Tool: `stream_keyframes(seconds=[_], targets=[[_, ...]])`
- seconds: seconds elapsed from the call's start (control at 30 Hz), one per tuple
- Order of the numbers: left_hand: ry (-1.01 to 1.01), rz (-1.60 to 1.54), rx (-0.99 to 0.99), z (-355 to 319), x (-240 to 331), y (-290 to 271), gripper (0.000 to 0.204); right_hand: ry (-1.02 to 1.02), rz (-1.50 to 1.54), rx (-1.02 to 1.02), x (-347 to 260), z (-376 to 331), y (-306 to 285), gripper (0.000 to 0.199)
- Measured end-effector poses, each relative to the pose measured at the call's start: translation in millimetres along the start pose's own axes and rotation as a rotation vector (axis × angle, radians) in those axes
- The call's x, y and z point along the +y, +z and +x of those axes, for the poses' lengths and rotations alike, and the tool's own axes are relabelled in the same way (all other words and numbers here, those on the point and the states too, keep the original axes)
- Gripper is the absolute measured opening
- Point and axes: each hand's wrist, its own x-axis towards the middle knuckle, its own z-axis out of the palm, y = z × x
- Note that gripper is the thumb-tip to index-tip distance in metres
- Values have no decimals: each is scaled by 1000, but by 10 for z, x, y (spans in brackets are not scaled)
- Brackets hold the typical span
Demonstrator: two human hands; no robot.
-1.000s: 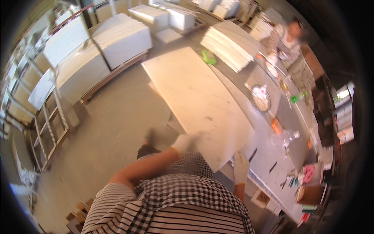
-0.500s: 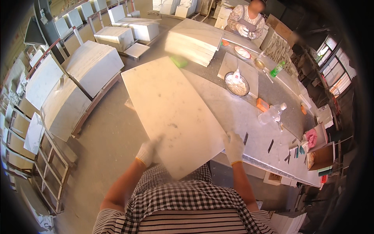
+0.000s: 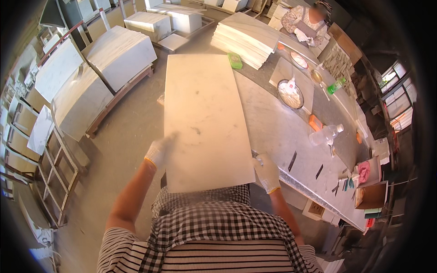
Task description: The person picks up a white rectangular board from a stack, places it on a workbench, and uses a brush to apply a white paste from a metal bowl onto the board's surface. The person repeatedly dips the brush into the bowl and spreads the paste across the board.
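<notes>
A large white stone slab with grey specks lies in front of me, its near end at my waist. At its left edge is my left hand, in a white glove, gripping the slab; its fingertips blur over the top face. My right hand, gloved too, holds the right edge near the close corner, with some fingers hidden beneath. Beside the slab's right side runs a grey worktable. A green block-like item sits at the slab's far right corner.
The table bears a bowl of white paste, a clear bottle, a green bottle and an orange tool. Stacked slabs stand at its far end, near another person. Racks of stone line the left.
The slab has turned clockwise, from slanting left to nearly straight ahead of me. Both hands moved with it, the left shifting leftward and up. The view has swung slightly left.
</notes>
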Motion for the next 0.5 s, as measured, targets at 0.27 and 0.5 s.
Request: stream_keyframes(seconds=[0.27, 0.5], targets=[[-85, 250, 383, -38, 184, 41, 57, -93, -37, -203, -258, 226, 119, 34], [20, 575, 566, -47, 116, 152, 70, -156, -108, -193, -416, 736, 74, 35]])
